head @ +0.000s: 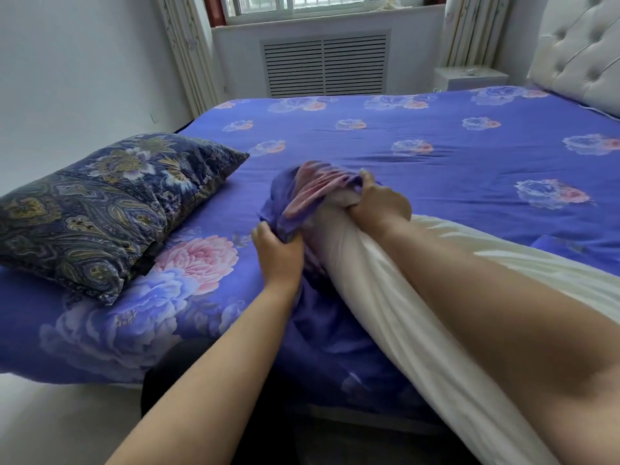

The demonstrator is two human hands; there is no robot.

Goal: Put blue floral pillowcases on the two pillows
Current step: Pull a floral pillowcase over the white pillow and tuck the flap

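Note:
A white pillow lies lengthwise from the lower right toward the middle of the bed. Bunched over its far end is a blue floral pillowcase, its pink inner side showing. My right hand grips the pillow's far end together with the pillowcase's edge. My left hand is closed on the pillowcase's near edge at the pillow's left side. A second pillow in a dark blue paisley and flower cover rests on the bed's left corner, apart from both hands.
The bed wears a blue sheet with pink and pale flowers. A tufted white headboard stands at the right, a white nightstand beside it. A slatted radiator cover and curtains sit under the far window. White floor lies at lower left.

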